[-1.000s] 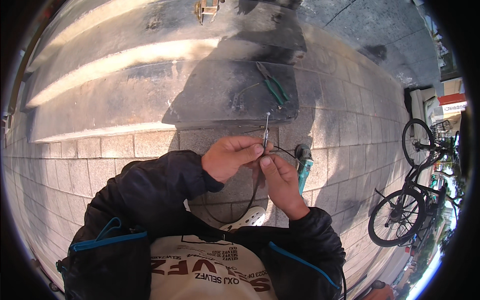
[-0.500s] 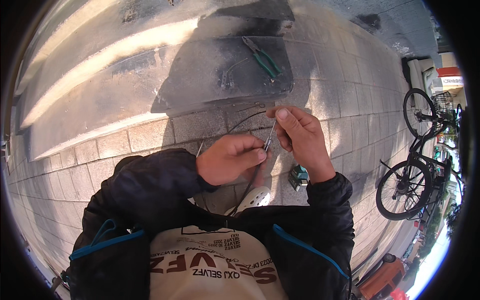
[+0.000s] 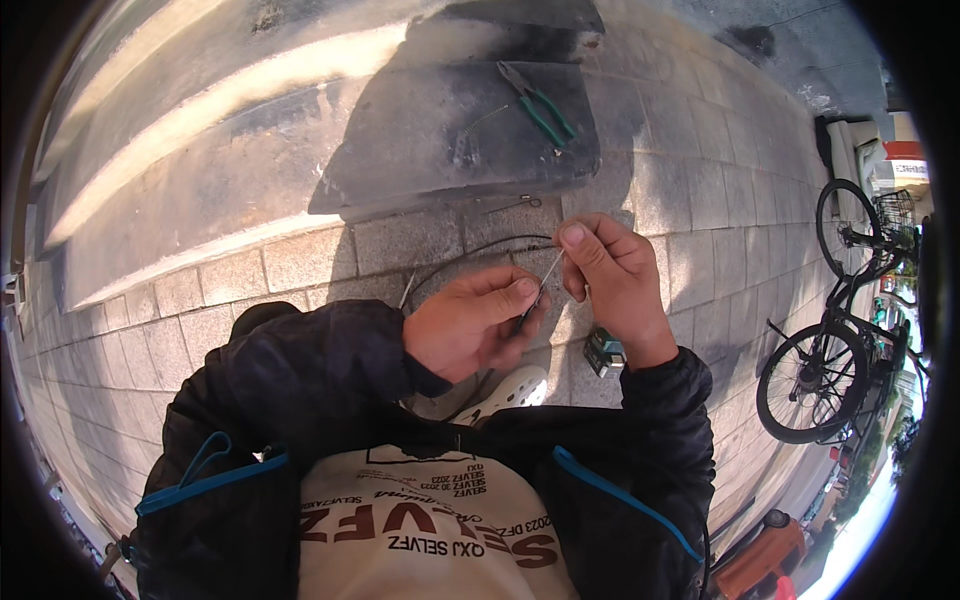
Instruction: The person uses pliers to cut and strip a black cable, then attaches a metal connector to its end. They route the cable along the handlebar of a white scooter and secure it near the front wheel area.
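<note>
In front of my body, my left hand is closed, thumb against fingers, on the lower end of a thin silvery metal rod. A dark piece shows under its fingertips, mostly hidden. My right hand, to the right and slightly higher, pinches the rod's upper end between thumb and forefinger. A thin black cable curves over the paving from beside my left hand up to my right fingertips. What joins cable and rod is too small to make out. Beyond the hands, green-handled pliers lie on a dark stone step.
A small wire loop lies on the paving below the step. A green and black tool is by my right wrist, partly hidden. My white clog is below the hands. A bicycle stands at the right, an orange vehicle farther off.
My left fingers have shifted along and curled more under the rod, covering the dark cable part that showed below them. The right hand keeps its pinch. The view has shifted slightly.
</note>
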Demonstrator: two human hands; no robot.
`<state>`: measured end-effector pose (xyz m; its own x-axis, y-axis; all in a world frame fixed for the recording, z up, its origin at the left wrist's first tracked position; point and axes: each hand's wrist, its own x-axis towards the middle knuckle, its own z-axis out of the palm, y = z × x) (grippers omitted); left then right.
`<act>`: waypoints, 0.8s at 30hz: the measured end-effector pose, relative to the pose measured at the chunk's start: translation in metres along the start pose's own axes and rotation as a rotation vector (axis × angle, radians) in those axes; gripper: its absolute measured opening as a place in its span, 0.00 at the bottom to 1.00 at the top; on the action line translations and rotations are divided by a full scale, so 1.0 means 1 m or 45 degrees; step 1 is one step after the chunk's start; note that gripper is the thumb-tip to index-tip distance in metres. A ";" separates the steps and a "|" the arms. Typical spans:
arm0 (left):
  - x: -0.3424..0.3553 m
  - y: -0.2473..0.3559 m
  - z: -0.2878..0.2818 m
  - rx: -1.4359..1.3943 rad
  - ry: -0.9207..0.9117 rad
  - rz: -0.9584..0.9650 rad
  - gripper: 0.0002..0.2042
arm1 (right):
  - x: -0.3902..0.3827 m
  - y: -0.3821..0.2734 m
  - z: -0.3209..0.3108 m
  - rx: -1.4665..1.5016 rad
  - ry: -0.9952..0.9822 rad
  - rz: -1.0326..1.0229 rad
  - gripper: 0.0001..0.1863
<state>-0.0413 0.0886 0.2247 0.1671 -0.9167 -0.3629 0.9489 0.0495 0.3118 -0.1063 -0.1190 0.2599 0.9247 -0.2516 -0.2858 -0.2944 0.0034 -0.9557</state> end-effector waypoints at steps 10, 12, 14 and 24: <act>-0.007 0.001 0.003 -0.027 0.102 -0.064 0.11 | -0.003 0.010 -0.001 0.089 0.038 0.088 0.11; -0.006 0.002 0.002 -0.018 0.114 -0.093 0.11 | -0.004 0.013 0.002 0.086 -0.021 0.096 0.10; -0.004 0.003 -0.001 -0.026 0.106 -0.097 0.11 | -0.005 0.016 0.006 0.069 -0.101 0.094 0.09; -0.004 0.005 -0.005 0.001 0.058 -0.135 0.13 | 0.003 0.007 -0.003 0.106 0.172 0.194 0.10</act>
<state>-0.0362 0.0945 0.2232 0.0781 -0.8978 -0.4334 0.9616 -0.0470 0.2705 -0.1060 -0.1227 0.2530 0.8286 -0.3692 -0.4209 -0.4025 0.1298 -0.9062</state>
